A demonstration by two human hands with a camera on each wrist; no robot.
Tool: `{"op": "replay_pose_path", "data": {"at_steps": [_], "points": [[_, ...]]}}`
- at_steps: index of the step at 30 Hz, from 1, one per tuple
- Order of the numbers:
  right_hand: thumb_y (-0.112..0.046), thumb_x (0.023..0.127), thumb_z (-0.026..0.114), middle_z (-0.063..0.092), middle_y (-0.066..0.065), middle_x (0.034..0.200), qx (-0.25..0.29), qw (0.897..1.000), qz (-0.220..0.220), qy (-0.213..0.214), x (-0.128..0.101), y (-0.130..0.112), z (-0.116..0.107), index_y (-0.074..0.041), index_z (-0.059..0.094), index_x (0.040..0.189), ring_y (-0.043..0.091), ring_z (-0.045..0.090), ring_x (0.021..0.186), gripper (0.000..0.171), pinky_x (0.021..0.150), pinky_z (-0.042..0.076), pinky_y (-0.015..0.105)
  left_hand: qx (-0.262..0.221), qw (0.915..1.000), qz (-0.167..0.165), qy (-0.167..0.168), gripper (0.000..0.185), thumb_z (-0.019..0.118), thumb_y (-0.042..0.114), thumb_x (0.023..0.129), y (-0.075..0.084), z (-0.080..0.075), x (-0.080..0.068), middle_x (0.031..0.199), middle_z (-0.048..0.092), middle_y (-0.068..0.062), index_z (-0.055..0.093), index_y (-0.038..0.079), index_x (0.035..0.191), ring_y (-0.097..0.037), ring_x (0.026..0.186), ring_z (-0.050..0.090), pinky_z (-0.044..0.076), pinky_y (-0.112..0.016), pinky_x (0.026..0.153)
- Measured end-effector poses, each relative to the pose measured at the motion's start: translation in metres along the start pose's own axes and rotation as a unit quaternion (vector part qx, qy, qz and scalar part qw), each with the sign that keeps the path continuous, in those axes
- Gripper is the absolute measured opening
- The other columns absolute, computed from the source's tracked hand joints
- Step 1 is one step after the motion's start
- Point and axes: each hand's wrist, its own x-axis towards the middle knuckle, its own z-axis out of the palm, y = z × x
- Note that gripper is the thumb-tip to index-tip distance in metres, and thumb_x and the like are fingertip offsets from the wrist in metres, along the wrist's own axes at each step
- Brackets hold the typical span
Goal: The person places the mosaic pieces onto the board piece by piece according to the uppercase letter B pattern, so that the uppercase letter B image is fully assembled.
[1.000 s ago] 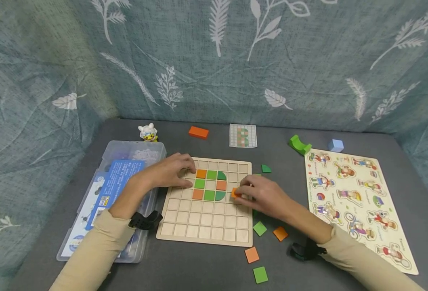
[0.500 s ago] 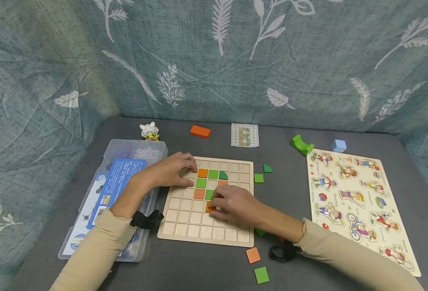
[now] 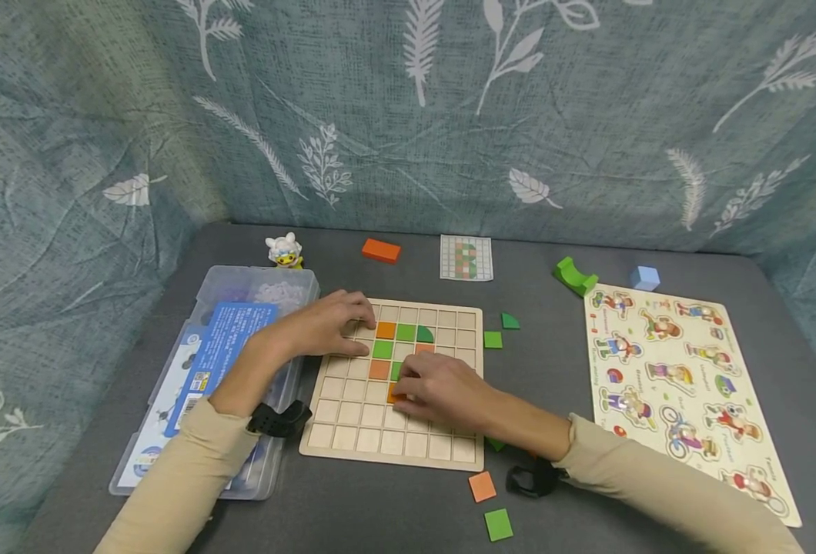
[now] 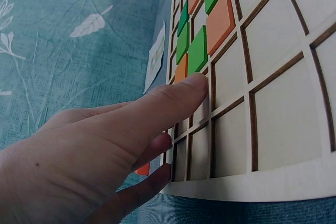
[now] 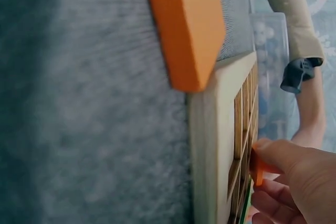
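My right hand (image 3: 443,388) pinches an orange square tile (image 3: 392,393) between thumb and fingers, low over the wooden grid board (image 3: 352,454). The tile is at the cell just below the bottom row of placed tiles. In the right wrist view the same tile (image 5: 257,167) is tipped at the board's surface. My left hand (image 3: 325,325) rests at the board's upper left edge, fingers spread and holding nothing. Its thumb (image 4: 191,90) lies beside a green tile (image 4: 198,51). Orange, green and dark green pieces fill several cells; my right hand hides some of them.
Loose tiles lie right of the board, including a salmon tile (image 3: 482,486) and a green tile (image 3: 499,525). A pattern card (image 3: 466,258) is behind. A plastic case (image 3: 262,477) stands left, a picture puzzle board (image 3: 657,369) right. A figurine (image 3: 285,251) stands at the back left.
My right hand has carried the orange tile left from the board's right side to below the placed tiles, shifting slightly further left lately. My left hand has stayed in place.
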Motion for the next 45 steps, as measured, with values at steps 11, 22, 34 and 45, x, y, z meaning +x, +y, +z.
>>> {"op": "replay_pose_path", "data": {"at_steps": [11, 22, 34, 45], "points": [[-0.027, 0.087, 0.073, 0.061, -0.005, 0.088, -0.015, 1.0, -0.008, 0.001, 0.002, -0.001, 0.0, -0.021, 0.075, 0.088, 0.007, 0.053, 0.078, 0.006, 0.067, 0.046, 0.02, -0.001, 1.0, -0.001, -0.001, 0.03, 0.076, 0.027, 0.084, 0.001, 0.0, 0.0, 0.12, 0.059, -0.004, 0.067, 0.011, 0.108, -0.023, 0.109, 0.05, 0.045, -0.043, 0.096], [-0.022, 0.081, 0.079, 0.066, 0.001, 0.106, 0.035, 0.998, -0.034, 0.032, -0.049, 0.017, -0.029, -0.019, 0.076, 0.097, 0.014, 0.06, 0.095, 0.016, 0.079, 0.052, 0.027, -0.006, 0.9999, 0.008, 0.006, 0.03, 0.075, 0.026, 0.084, -0.001, 0.002, 0.002, 0.121, 0.059, -0.007, 0.068, 0.009, 0.109, -0.025, 0.108, 0.051, 0.045, -0.043, 0.094], [-0.025, 0.088, 0.072, 0.065, 0.0, 0.115, 0.095, 0.993, -0.032, 0.063, -0.152, 0.028, -0.05, -0.02, 0.073, 0.102, 0.011, 0.059, 0.103, 0.015, 0.089, 0.045, 0.022, -0.008, 1.0, 0.005, -0.001, 0.03, 0.075, 0.025, 0.085, -0.002, -0.002, 0.004, 0.119, 0.058, -0.006, 0.068, 0.009, 0.109, -0.026, 0.108, 0.05, 0.045, -0.043, 0.094], [-0.022, 0.089, 0.071, 0.061, 0.005, 0.127, 0.11, 0.993, -0.025, 0.029, -0.186, 0.028, -0.056, -0.021, 0.069, 0.117, 0.015, 0.056, 0.113, 0.028, 0.1, 0.038, 0.016, -0.02, 0.9998, -0.001, -0.007, 0.031, 0.075, 0.025, 0.085, -0.001, -0.001, 0.002, 0.12, 0.058, -0.007, 0.067, 0.008, 0.11, -0.029, 0.113, 0.05, 0.044, -0.046, 0.098]]}}
